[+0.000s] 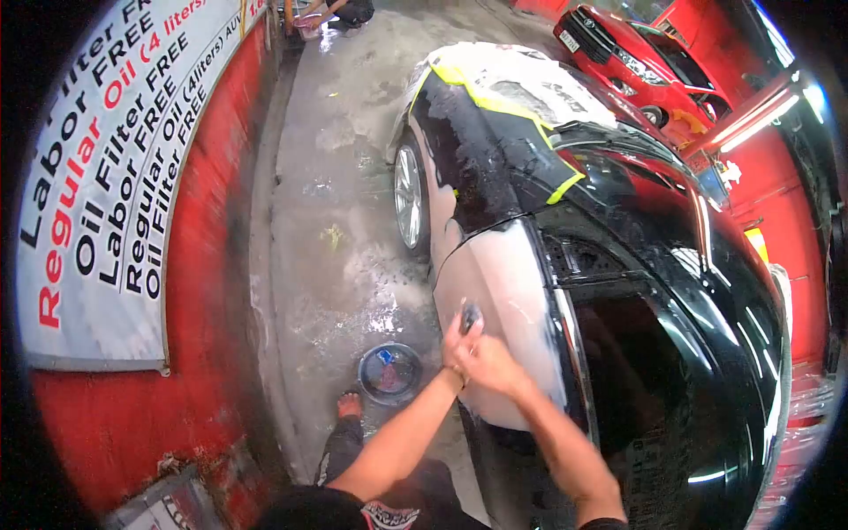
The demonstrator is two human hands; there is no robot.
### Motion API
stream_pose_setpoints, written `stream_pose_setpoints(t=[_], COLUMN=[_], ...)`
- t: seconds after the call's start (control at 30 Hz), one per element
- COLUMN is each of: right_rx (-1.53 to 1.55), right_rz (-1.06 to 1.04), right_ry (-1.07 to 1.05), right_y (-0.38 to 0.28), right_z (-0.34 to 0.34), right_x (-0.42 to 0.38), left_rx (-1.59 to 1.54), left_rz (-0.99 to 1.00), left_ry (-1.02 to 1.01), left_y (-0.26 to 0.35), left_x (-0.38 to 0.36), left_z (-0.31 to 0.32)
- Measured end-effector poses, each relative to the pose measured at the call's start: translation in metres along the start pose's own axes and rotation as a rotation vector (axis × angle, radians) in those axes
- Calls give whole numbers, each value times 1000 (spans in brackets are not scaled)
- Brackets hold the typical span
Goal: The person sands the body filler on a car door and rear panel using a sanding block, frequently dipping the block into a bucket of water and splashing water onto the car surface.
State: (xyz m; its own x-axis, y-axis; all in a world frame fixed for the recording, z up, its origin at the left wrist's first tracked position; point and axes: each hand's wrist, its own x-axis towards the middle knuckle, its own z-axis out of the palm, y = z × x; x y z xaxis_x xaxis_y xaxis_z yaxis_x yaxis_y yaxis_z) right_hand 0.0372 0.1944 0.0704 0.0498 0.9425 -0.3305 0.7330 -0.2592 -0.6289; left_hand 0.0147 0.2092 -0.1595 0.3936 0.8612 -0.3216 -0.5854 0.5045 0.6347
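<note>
My two hands meet in front of a black car's side panel (pixel 521 309), which has a pale grey-white patch over it. My left hand (pixel 454 347) is closed, with a small dark object (pixel 472 315) at its fingertips; its exact kind is too small to make out. Pressed close beside it, my right hand (pixel 491 362) has its fingers curled in. What the right fingers grip is hidden. On the wet floor to the left stands a dark round basin (pixel 364 389) holding water, a blue item (pixel 386 357) and something reddish.
White sheeting (pixel 539 84) edged with yellow-green tape (pixel 521 108) covers the car's front. A red wall (pixel 212 221) with a large sign (pixel 115 177) runs along the left. A red car (pixel 636 57) stands behind. Another person (pixel 353 11) crouches at the far end.
</note>
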Motion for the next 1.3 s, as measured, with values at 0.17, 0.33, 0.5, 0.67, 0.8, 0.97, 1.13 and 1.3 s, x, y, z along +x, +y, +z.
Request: stream_pose_setpoints(t=[0.17,0.33,0.5,0.67,0.8,0.97,1.13,1.3], right_rx=[-353,-430,-543,-578,-823,-800,-756,-899], right_rz=[-135,-294,-538,-611,-739,-658,-624,-516], right_ry=[20,-45,-77,-57,-134,-71,-1,103], right_y=[-33,-66,-57,-47,-42,-27,1,10], right_z=[-126,-208,-246,-268,-300,-343,-345,-335], right_x=[4,-31,-41,-44,-31,-5,23,37], left_rx=[1178,1041,1074,1114,1134,1140,1200,1198], left_rz=[407,454,401,233,479,411,349,440], left_ry=[178,354,413,309,201,179,278,128], left_y=[43,30,47,96,53,79,112,78], left_x=[-19,-102,-14,32,-95,-56,79,-79], left_z=[126,165,154,148,152,154,133,145])
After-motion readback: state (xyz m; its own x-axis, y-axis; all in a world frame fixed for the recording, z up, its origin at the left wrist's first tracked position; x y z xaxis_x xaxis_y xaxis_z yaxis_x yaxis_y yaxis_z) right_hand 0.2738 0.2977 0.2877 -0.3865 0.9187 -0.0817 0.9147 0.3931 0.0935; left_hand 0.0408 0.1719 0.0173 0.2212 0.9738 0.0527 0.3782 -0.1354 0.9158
